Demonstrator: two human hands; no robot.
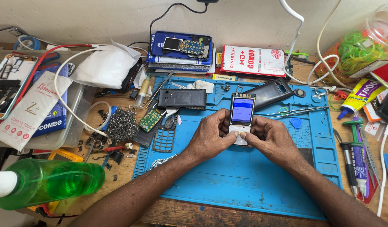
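Both my hands hold a small bare phone [241, 115] with a lit blue-and-white screen, upright over the blue work mat [244, 180]. My left hand [211, 136] grips its lower left side, thumb on the white keypad area. My right hand [271, 136] grips its lower right side, thumb also pressing near the bottom. The phone has no outer casing.
On the mat lie a black phone body [182, 98], a black back cover [270, 93], a green circuit board [151, 120], a keypad frame [163, 136], tweezers [297, 111]. A green spray bottle [47, 181] lies at front left. Glue tubes and screwdrivers [357, 155] sit right; boxes and wires fill the back.
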